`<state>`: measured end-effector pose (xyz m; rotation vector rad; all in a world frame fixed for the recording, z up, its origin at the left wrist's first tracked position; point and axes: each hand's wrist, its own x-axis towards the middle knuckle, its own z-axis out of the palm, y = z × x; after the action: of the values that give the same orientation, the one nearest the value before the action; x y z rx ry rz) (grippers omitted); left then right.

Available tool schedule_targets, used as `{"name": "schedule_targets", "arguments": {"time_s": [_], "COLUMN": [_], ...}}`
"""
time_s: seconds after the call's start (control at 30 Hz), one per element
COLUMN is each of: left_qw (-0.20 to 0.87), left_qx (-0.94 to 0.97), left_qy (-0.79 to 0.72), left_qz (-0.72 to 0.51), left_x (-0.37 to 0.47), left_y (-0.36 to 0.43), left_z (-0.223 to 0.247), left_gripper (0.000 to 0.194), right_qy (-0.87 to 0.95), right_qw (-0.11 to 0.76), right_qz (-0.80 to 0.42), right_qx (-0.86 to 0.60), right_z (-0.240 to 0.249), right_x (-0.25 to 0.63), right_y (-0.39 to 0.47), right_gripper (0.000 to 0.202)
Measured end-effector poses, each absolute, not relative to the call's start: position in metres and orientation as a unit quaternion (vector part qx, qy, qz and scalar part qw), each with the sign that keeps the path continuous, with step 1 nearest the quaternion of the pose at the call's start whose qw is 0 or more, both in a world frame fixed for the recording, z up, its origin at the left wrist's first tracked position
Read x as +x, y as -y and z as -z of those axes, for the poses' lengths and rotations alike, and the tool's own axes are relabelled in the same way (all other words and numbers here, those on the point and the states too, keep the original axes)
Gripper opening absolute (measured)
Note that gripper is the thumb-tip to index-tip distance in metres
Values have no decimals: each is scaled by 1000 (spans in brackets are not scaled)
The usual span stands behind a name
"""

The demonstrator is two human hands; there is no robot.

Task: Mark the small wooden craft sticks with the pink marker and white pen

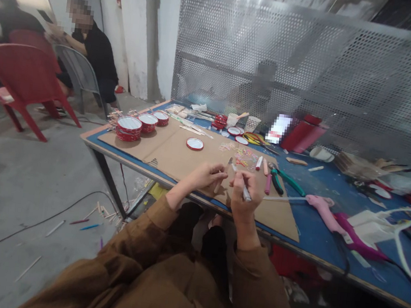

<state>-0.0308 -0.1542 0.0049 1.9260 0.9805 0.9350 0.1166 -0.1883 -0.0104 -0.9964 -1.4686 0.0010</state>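
My left hand (211, 175) pinches a thin, brownish stick-like piece (217, 187) over the cardboard (168, 154); its exact kind is too small to tell. Close beside it, my right hand (247, 186) is closed around a white marker (247, 195), its tip turned toward the left fingers. Just beyond both hands lie colourful rubber bands (244, 154). A flat round white disc with a red rim (195, 144) rests on the cardboard. To the right of my right hand are a capped marker (259, 163), a pink stick (268, 183) and green-handled pliers (277, 181).
Stacked red-rimmed drums (128, 129) stand at the table's left end. A pink and purple glue gun (345, 229) lies on the right, its cable trailing. A phone (279, 129) leans near red bottles (300, 135). A perforated metal panel (221, 42) backs the table; people sit behind left.
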Motion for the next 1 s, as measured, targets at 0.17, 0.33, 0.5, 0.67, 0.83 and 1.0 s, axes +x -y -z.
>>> {"name": "schedule_targets", "arguments": {"time_s": [0.17,0.33,0.5,0.67,0.83,1.0], "left_qw": [376,385,386,383,376,380], "left_qx": [758,754,754,757,759,757], "left_qy": [-378,-383,-383,-383,-380,-380], "left_qz": [-375,-368,-369,-366,-371,-371], "left_x": [-31,-31,-31,-31,-31,-31], "left_y": [153,154,155,153,153,153], "left_z": [-4,-5,-6,-5,-3,-3], "left_gripper": [27,27,28,27,27,27], "right_qy": [663,655,664,671,676,679], "right_qw": [618,623,619,620,614,609], "right_qz": [16,23,32,50,38,38], "right_qx": [-423,-426,-419,-404,-407,-408], "right_z": [8,8,6,6,7,6], "right_x": [116,116,115,115,117,117], "right_y": [189,189,189,189,187,188], "right_gripper": [19,21,20,17,17,17]}}
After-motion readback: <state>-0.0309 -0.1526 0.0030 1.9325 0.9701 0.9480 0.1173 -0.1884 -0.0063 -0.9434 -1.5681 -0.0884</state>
